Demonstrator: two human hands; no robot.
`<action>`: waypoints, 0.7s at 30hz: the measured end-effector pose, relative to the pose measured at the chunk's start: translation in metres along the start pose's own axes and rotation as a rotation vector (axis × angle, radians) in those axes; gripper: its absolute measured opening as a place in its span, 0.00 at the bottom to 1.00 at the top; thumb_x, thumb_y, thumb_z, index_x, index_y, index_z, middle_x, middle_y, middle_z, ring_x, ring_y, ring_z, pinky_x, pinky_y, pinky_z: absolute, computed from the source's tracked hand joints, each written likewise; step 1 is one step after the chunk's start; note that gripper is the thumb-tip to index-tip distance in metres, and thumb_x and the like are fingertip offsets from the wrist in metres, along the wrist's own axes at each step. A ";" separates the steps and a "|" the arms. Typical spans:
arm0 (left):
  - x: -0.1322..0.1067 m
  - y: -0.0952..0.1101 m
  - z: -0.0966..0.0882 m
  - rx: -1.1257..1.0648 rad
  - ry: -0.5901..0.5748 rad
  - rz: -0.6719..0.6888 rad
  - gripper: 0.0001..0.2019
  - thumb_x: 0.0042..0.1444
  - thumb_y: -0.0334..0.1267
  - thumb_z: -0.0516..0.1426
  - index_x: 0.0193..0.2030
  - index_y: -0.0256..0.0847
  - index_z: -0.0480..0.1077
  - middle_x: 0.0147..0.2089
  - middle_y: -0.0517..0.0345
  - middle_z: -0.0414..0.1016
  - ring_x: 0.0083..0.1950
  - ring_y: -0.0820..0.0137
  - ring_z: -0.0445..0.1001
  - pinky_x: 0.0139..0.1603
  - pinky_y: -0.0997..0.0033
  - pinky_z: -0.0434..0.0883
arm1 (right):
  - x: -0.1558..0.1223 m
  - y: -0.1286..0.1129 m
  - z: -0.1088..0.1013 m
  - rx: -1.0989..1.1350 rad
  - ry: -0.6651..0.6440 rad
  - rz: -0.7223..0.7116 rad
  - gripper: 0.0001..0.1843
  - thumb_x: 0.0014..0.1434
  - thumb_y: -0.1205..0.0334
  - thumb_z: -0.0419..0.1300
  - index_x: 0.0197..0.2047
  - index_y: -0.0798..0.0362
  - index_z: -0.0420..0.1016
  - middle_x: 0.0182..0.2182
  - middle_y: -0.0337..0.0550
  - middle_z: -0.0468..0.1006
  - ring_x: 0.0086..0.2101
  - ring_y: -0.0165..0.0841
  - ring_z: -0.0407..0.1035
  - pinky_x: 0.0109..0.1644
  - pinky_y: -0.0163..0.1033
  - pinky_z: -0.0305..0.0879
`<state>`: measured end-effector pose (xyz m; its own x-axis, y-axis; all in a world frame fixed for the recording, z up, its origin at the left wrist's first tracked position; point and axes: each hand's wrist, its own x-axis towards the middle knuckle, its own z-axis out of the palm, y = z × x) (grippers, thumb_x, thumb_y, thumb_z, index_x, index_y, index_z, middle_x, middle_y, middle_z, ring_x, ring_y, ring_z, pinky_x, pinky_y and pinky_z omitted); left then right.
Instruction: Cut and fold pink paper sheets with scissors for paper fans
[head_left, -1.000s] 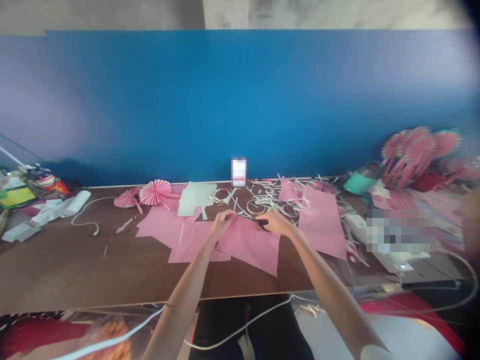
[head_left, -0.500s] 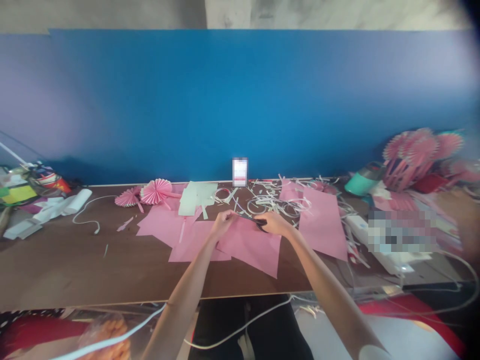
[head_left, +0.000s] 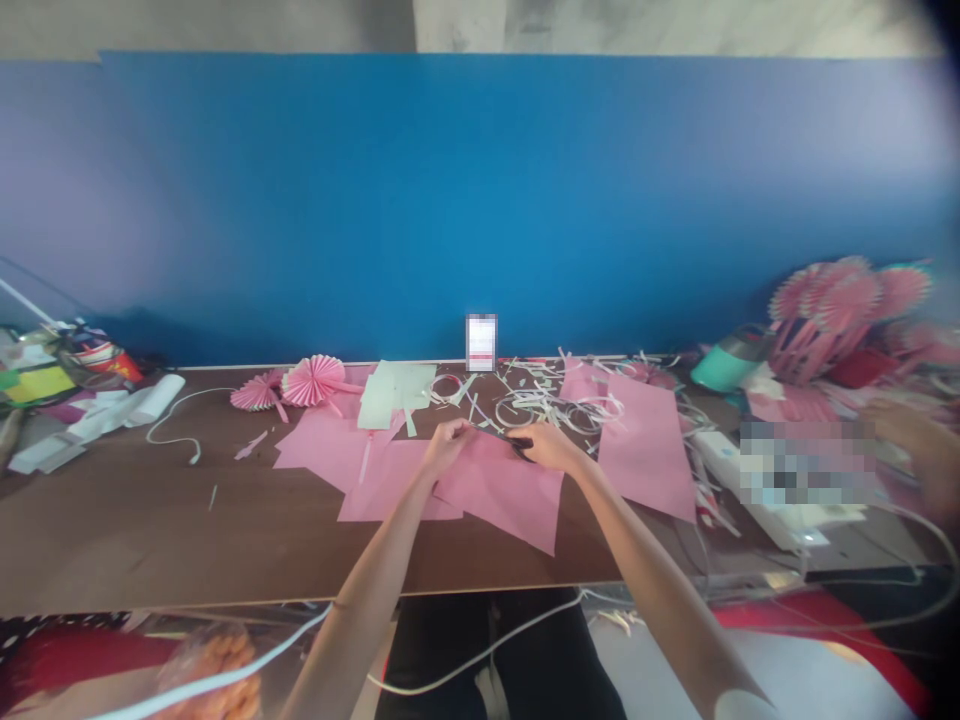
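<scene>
— Head view first: what could go wrong here?

— The scissors [head_left: 505, 437] sit in the right hand [head_left: 550, 447], blades pointing straight at the left hand [head_left: 447, 446]. I'd judge the fingertips are at risk if they creep any nearer along the edge. The pink sheet [head_left: 501, 497] also overlaps other loose pink sheets on the table [head_left: 150, 530], so it could slide or tear crookedly if the grip is light.

— And the fingers?

— The left ones are drawn together, pinching the far edge of the pink sheet and lifting it a little. The right ones are curled closed round the dark handles. Whether the blades are apart or shut is too small to tell.

— Where does the sheet lie?

— In the middle of the table, just this side of the heap of paper strips [head_left: 559, 405], with folded paper fans [head_left: 311, 381] further left.
</scene>
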<state>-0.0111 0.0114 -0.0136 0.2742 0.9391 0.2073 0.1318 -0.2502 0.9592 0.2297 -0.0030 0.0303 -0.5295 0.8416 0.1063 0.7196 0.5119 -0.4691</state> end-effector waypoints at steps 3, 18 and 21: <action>-0.001 0.002 0.001 0.002 0.002 -0.012 0.15 0.54 0.49 0.56 0.30 0.36 0.70 0.25 0.61 0.69 0.27 0.74 0.65 0.28 0.74 0.60 | 0.000 0.002 0.001 0.008 0.000 0.006 0.21 0.47 0.72 0.54 0.42 0.46 0.78 0.38 0.40 0.81 0.37 0.36 0.72 0.38 0.33 0.59; -0.003 0.011 -0.004 -0.099 0.135 -0.060 0.15 0.53 0.48 0.57 0.34 0.37 0.73 0.32 0.58 0.73 0.34 0.71 0.70 0.35 0.74 0.65 | -0.015 0.033 0.004 0.572 0.100 0.143 0.24 0.47 0.58 0.64 0.48 0.56 0.75 0.40 0.48 0.80 0.40 0.41 0.74 0.43 0.40 0.70; -0.004 0.012 -0.004 -0.177 0.078 -0.114 0.16 0.50 0.49 0.60 0.34 0.36 0.74 0.29 0.58 0.73 0.31 0.71 0.70 0.31 0.74 0.66 | -0.021 0.036 0.008 0.646 0.123 0.158 0.23 0.47 0.57 0.64 0.47 0.56 0.76 0.40 0.47 0.80 0.40 0.39 0.74 0.46 0.41 0.70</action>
<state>-0.0149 0.0052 -0.0020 0.1914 0.9761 0.1031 -0.0133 -0.1024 0.9947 0.2629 -0.0037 0.0044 -0.3574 0.9310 0.0744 0.3510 0.2077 -0.9131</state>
